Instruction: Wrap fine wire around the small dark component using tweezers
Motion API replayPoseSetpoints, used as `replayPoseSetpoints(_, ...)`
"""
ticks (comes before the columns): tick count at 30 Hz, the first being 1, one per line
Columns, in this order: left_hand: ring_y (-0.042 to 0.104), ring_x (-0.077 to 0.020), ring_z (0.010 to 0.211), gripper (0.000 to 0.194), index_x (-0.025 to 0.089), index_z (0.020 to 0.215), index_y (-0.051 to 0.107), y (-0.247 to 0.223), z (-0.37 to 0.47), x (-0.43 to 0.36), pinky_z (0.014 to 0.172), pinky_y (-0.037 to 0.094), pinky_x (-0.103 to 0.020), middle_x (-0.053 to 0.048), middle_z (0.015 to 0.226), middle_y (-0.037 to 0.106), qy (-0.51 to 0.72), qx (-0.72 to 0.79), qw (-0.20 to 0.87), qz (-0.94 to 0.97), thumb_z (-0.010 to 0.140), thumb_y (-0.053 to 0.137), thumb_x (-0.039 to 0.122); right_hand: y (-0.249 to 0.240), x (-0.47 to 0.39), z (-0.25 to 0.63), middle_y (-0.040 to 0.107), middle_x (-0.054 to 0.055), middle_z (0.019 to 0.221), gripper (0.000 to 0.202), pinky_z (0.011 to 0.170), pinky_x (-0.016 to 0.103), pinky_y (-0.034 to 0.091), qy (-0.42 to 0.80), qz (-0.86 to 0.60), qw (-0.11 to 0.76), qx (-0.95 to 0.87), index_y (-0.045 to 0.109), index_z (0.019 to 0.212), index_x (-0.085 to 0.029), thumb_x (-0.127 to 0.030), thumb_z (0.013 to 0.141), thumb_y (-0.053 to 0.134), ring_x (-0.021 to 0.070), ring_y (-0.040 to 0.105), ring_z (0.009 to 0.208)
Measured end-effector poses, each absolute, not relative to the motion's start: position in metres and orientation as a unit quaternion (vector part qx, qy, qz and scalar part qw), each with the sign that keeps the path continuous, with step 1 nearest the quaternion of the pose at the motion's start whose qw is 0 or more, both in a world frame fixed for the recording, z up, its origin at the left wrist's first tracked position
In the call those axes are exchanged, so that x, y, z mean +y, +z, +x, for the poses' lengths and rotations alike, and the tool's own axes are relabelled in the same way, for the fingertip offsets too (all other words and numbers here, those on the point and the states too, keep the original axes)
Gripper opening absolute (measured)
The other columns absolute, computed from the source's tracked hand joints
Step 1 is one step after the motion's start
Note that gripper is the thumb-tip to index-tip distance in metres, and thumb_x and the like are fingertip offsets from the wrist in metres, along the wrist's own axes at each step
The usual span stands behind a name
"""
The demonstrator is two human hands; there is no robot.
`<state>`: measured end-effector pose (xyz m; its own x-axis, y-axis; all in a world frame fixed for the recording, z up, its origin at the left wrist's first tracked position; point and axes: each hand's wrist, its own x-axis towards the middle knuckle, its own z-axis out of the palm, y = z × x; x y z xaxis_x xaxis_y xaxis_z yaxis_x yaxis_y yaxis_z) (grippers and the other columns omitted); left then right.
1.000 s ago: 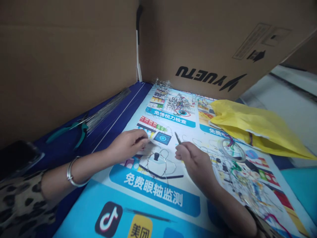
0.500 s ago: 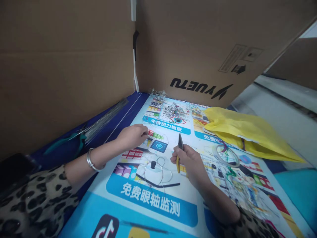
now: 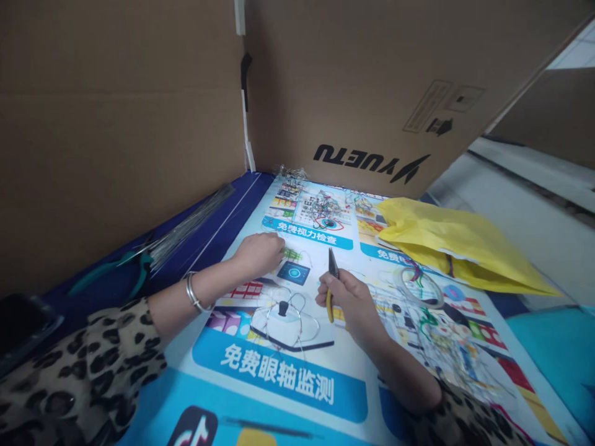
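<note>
My left hand (image 3: 259, 255) is closed above the printed sheet (image 3: 339, 371), its fingertips pinched together; whatever they hold is too small to make out. Wrapped in my right hand (image 3: 354, 301) is a pair of pliers (image 3: 333, 265) with a yellow handle, dark jaws pointing away from me. On the sheet between and below my hands lies a bent wire shape with several loops (image 3: 301, 322). Thin loose wires (image 3: 449, 353) are tangled on the sheet to the right of my right hand.
Cardboard walls (image 3: 121, 124) rise at the left and back. A bundle of straight wires (image 3: 193, 226) and teal-handled pliers (image 3: 95, 277) lie on the left. Right of my hands are a clear ring (image 3: 437, 302) and a yellow bag (image 3: 469, 241). Wire tangles (image 3: 325, 204) sit farther back.
My left hand has shifted slightly to the right across the sheet, still pinched. My right hand keeps the pliers at nearly the same place. The whole view has shifted a little.
</note>
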<state>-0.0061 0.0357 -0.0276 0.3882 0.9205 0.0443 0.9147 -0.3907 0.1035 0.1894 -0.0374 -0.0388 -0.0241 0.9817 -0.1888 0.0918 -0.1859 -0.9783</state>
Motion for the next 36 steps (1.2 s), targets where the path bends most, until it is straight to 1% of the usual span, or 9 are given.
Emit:
replayPoseSetpoints(5, 0.059, -0.0236, 0.082, 0.024, 0.013, 0.082, 0.061, -0.0283, -0.0009, 0.0318, 0.070, 0.043, -0.033, -0.012, 0.089, 0.062, 0.039, 0.555, 0.010, 0.831, 0.082, 0.038, 0.020, -0.0390, -0.0375, 0.1888, 0.058, -0.002, 0.066, 0.029, 0.057, 0.024, 0.047, 0.535, -0.556, 0.425, -0.474, 0.057, 0.076, -0.018, -0.046, 0.071, 0.057, 0.0117, 0.058, 0.059)
replayPoseSetpoints(10, 0.058, -0.0255, 0.085, 0.029, 0.010, 0.089, 0.061, -0.0287, 0.0020, 0.0302, 0.071, 0.043, -0.036, -0.016, 0.093, 0.061, 0.038, 0.555, 0.008, 0.831, 0.084, 0.033, 0.018, -0.0392, -0.0384, 0.1893, 0.057, -0.002, 0.067, 0.028, 0.058, 0.024, 0.046, 0.535, -0.551, 0.421, -0.482, 0.057, 0.078, -0.018, -0.045, 0.074, 0.056, 0.0112, 0.057, 0.060)
replayPoseSetpoints(18, 0.058, -0.0227, 0.087, 0.025, 0.012, 0.090, 0.059, -0.0283, -0.0016, 0.0283, 0.072, 0.043, -0.033, -0.013, 0.094, 0.061, 0.046, 0.551, 0.009, 0.833, 0.083, 0.036, 0.017, -0.0411, -0.0394, 0.1901, 0.057, -0.001, 0.068, 0.030, 0.059, 0.025, 0.048, 0.527, -0.544, 0.415, -0.505, 0.056, 0.079, -0.018, -0.047, 0.075, 0.054, 0.0116, 0.058, 0.060)
replayPoseSetpoints(23, 0.058, -0.0219, 0.085, 0.026, 0.013, 0.086, 0.059, -0.0269, -0.0066, 0.0307, 0.070, 0.043, -0.031, -0.011, 0.092, 0.061, 0.049, 0.542, -0.003, 0.839, 0.086, 0.034, 0.023, -0.0421, -0.0395, 0.1912, 0.057, -0.001, 0.068, 0.030, 0.060, 0.025, 0.048, 0.533, -0.538, 0.414, -0.504, 0.056, 0.079, -0.018, -0.047, 0.075, 0.054, 0.0112, 0.057, 0.060)
replayPoseSetpoints(26, 0.059, -0.0215, 0.082, 0.026, 0.014, 0.083, 0.060, -0.0254, -0.0074, 0.0302, 0.068, 0.043, -0.031, -0.010, 0.089, 0.062, 0.042, 0.532, -0.006, 0.846, 0.085, 0.038, 0.027, -0.0432, -0.0393, 0.1918, 0.057, -0.001, 0.068, 0.029, 0.060, 0.025, 0.047, 0.538, -0.535, 0.413, -0.503, 0.056, 0.079, -0.017, -0.047, 0.075, 0.054, 0.0112, 0.057, 0.060)
replayPoseSetpoints(31, 0.059, -0.0251, 0.084, 0.026, 0.011, 0.084, 0.062, -0.0275, -0.0027, 0.0260, 0.070, 0.043, -0.034, -0.014, 0.089, 0.061, 0.034, 0.529, -0.019, 0.848, 0.084, 0.037, 0.019, -0.0420, -0.0392, 0.1910, 0.056, -0.001, 0.068, 0.029, 0.062, 0.026, 0.048, 0.539, -0.534, 0.413, -0.503, 0.056, 0.079, -0.017, -0.046, 0.076, 0.053, 0.0113, 0.057, 0.061)
replayPoseSetpoints(36, 0.059, -0.0248, 0.084, 0.027, 0.009, 0.087, 0.062, -0.0295, 0.0004, 0.0258, 0.071, 0.043, -0.034, -0.015, 0.090, 0.061, 0.030, 0.532, -0.022, 0.846, 0.084, 0.036, 0.015, -0.0393, -0.0394, 0.1902, 0.057, 0.000, 0.069, 0.030, 0.060, 0.026, 0.048, 0.531, -0.539, 0.411, -0.508, 0.056, 0.079, -0.016, -0.046, 0.076, 0.053, 0.0118, 0.057, 0.061)
